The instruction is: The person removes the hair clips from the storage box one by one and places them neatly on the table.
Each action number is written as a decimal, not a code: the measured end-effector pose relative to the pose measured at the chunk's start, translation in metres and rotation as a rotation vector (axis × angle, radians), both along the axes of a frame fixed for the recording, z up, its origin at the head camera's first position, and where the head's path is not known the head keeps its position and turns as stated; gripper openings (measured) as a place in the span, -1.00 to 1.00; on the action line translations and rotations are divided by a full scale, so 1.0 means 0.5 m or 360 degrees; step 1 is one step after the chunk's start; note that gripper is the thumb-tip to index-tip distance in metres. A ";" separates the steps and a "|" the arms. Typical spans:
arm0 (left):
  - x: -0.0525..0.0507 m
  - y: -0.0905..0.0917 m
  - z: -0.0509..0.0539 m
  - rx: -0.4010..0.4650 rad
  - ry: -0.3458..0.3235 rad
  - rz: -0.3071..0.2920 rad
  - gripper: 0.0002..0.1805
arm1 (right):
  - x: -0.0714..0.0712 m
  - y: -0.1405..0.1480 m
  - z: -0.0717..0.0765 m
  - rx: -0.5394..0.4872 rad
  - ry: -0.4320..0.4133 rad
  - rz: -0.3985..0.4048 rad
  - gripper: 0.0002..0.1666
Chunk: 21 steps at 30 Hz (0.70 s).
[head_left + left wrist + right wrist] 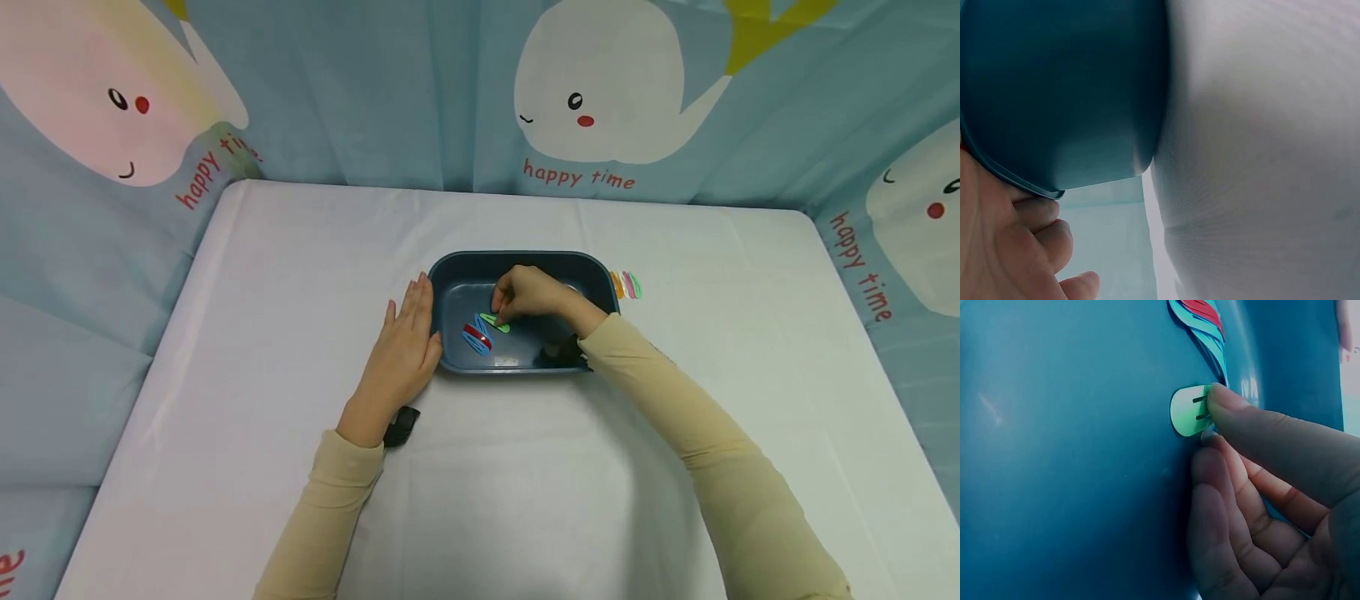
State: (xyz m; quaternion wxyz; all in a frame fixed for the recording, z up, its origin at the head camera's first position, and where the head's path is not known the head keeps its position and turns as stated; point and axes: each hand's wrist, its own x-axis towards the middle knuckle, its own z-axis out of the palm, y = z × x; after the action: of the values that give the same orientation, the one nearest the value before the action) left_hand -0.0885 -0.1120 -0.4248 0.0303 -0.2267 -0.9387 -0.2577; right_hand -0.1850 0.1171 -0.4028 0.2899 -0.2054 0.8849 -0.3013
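Note:
My right hand [534,293] is inside the dark blue tray [517,372]. Between thumb and a fingertip it pinches a green hair clip [1186,412] by one end, low over the tray floor. Just left of that clip lie blue hair clips [476,343] and a red one [474,335], overlapping. My left hand [401,350], fingers straight, rests against the tray's left end; in the left wrist view the fingers [1054,240] are beside the tray wall [1066,94].
Beyond the tray's right end, several hair clips [628,285] in orange, pink, green and other colours lie side by side on the white tablecloth [510,483]. A blue curtain [390,100] with printed whales hangs behind the table.

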 end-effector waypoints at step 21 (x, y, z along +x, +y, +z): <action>0.001 0.001 0.001 0.0013 0.0015 -0.0005 -0.27 | -0.001 0.005 -0.002 -0.0092 -0.0065 0.0098 -0.94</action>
State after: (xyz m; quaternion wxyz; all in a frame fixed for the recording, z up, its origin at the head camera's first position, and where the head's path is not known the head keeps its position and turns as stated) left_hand -0.0880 -0.1115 -0.4241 0.0353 -0.2292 -0.9372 -0.2606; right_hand -0.1857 0.1198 -0.4037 0.3109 -0.2347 0.8629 -0.3218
